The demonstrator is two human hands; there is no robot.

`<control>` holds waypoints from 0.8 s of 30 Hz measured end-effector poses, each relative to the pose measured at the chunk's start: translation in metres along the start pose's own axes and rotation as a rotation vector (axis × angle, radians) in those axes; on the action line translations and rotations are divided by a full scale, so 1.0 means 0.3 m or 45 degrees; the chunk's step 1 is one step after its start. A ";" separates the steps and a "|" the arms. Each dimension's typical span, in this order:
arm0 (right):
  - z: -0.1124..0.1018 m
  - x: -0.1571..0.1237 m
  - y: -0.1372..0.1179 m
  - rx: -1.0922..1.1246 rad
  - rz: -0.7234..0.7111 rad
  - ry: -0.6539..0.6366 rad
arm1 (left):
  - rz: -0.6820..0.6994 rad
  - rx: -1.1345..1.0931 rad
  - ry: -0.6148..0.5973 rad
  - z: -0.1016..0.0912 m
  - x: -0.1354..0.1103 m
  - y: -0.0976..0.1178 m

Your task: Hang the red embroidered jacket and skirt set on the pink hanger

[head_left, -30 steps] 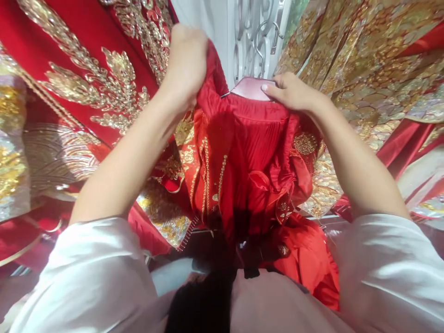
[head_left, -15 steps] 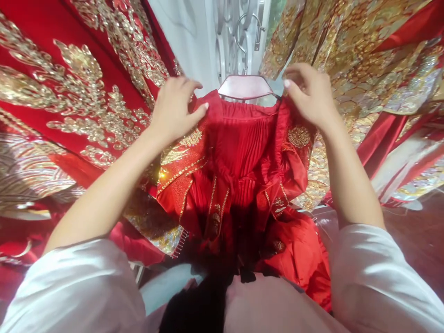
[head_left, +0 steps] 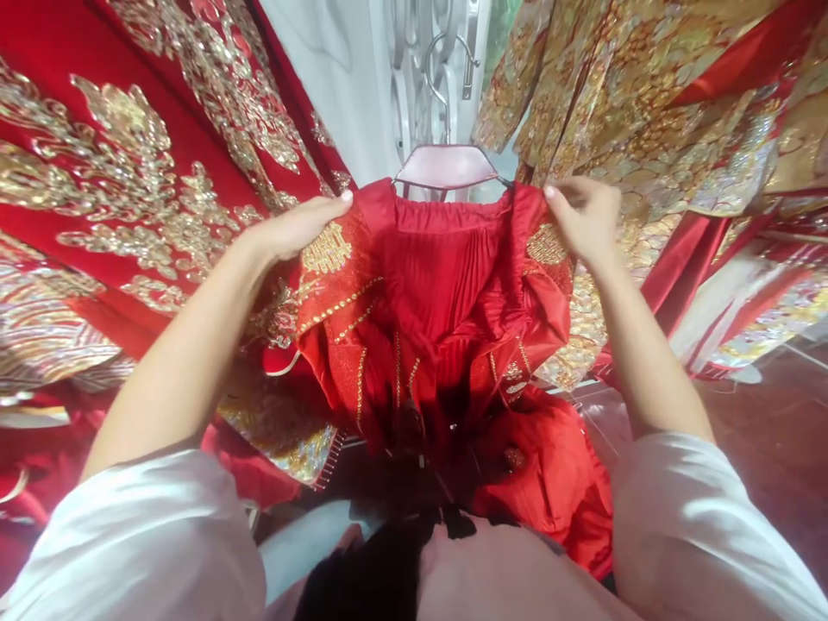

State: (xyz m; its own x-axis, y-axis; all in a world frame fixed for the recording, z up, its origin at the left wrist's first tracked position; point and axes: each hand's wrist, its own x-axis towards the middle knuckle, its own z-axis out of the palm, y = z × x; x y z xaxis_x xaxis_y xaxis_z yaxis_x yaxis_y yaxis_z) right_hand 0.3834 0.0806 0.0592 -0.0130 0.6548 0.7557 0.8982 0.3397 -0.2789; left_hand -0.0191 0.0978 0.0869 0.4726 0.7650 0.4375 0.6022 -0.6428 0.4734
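A red dress (head_left: 453, 259) with gold embroidery and beaded trim hangs in front of me, its neck opening spread and the pleated inside showing. It is on a hanger (head_left: 446, 166) with a pale padded bar and a metal hook. My left hand (head_left: 294, 226) holds the dress's left shoulder, thumb on the front and the other fingers mostly hidden behind the cloth. At the opposite shoulder, my right hand (head_left: 588, 216) pinches the edge with its thumb in front and fingers curled behind. The lower part of the dress bunches in shadow near my body.
On the left hangs a red garment (head_left: 142, 172) with heavy gold sequin work. Gold patterned garments (head_left: 621, 112) hang on the right. Behind the hanger stands a white metal grille (head_left: 404, 78). A reddish-brown tiled floor (head_left: 763, 448) shows at lower right.
Both hands have come down from above the shoulders onto the dress and closed on its shoulder edges. The left hand has turned and moved outward. The embroidered shoulders are spread flatter.
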 end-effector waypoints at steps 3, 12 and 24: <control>0.001 -0.166 -0.018 -0.331 -0.171 0.230 | 0.002 -0.185 -0.085 0.012 -0.001 0.003; 0.073 -0.480 -0.049 -0.723 -0.203 -0.132 | 0.100 0.078 0.025 0.004 -0.001 0.001; -0.086 -0.032 -0.055 -0.008 -0.549 -0.039 | 0.486 0.581 -0.062 0.031 0.028 0.174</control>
State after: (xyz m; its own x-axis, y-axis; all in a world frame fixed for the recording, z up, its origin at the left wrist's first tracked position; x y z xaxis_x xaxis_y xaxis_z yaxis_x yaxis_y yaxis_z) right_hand 0.3800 0.0512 0.0720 -0.4008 0.4738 0.7842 0.8103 0.5827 0.0621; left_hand 0.0224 0.0711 0.1083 0.7322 0.4913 0.4717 0.5946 -0.7988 -0.0910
